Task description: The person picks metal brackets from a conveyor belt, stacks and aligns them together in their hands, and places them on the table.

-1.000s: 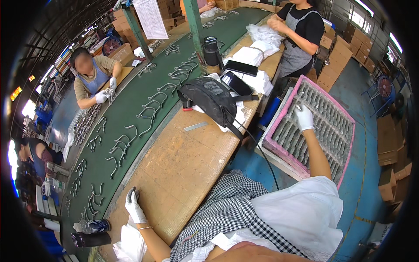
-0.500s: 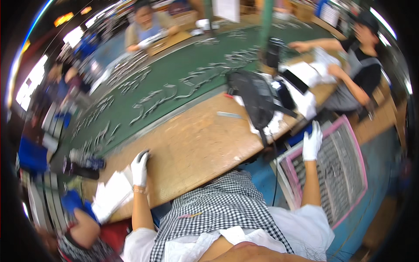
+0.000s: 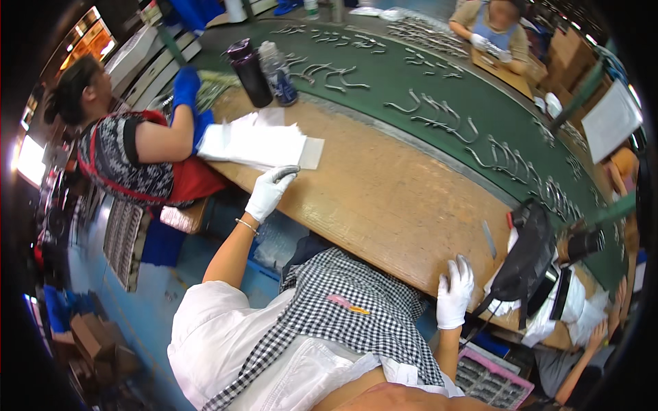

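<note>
My left hand (image 3: 269,192), in a white glove with dark fingertips, hovers by the table's near edge, just beside a stack of white paper sheets (image 3: 257,145). Its fingers point right, the thumb a little apart, and no object shows in it. White-gloved too, my right hand (image 3: 454,293) is at the near right edge of the wooden table (image 3: 384,195), fingers up and apart, holding nothing. A black bag (image 3: 524,250) lies to its right, with a flat metal strip (image 3: 489,239) beside the bag.
Curved metal pieces (image 3: 439,116) lie in groups on the green belt (image 3: 370,51) beyond the table. A dark bottle (image 3: 249,72) and a clear bottle (image 3: 277,74) stand at the far left. A co-worker in blue gloves (image 3: 185,89) sits left. Below right is a pink-edged tray (image 3: 493,377).
The view has swung left, bringing the left co-worker and paper stack further in. My right hand has moved from above the pink-edged tray to the table edge; my left remains near the paper.
</note>
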The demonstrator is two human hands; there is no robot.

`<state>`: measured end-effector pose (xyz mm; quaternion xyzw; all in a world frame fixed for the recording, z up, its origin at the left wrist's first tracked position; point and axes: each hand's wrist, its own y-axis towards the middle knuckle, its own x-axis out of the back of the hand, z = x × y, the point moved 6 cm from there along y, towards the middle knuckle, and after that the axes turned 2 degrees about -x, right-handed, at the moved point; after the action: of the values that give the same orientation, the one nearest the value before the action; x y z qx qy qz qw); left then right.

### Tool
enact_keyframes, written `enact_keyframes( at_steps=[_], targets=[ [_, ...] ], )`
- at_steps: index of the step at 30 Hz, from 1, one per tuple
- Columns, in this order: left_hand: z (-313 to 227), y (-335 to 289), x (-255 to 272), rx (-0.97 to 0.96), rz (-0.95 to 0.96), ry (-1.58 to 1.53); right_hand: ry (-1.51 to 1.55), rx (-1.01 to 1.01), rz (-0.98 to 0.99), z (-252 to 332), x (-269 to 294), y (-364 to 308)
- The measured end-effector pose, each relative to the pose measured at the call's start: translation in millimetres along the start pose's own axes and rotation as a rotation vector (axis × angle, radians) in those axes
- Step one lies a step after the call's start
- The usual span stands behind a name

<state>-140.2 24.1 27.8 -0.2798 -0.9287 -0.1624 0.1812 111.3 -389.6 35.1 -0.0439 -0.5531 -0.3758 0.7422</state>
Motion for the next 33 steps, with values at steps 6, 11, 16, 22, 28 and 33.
enact_keyframes(
  at_steps=[6,11,16,22,28,33],
  targets=[
    [23,-31,13,0.034,-0.194,0.111,-0.083,0.034,0.051,6,-22,2],
    [1,-31,-15,-0.230,-0.289,0.362,-0.144,-0.021,0.000,11,-25,4],
    [-4,-23,-25,-0.371,-0.221,0.565,-0.166,-0.018,-0.024,12,-29,4],
    [-4,-14,-22,-0.419,-0.152,0.492,-0.227,-0.043,-0.039,9,-33,0],
    [-6,-16,-25,-0.405,-0.224,0.566,-0.253,-0.063,-0.028,10,-34,2],
    [-7,-17,-24,-0.419,-0.224,0.553,-0.254,-0.076,-0.013,10,-36,5]
  ],
)
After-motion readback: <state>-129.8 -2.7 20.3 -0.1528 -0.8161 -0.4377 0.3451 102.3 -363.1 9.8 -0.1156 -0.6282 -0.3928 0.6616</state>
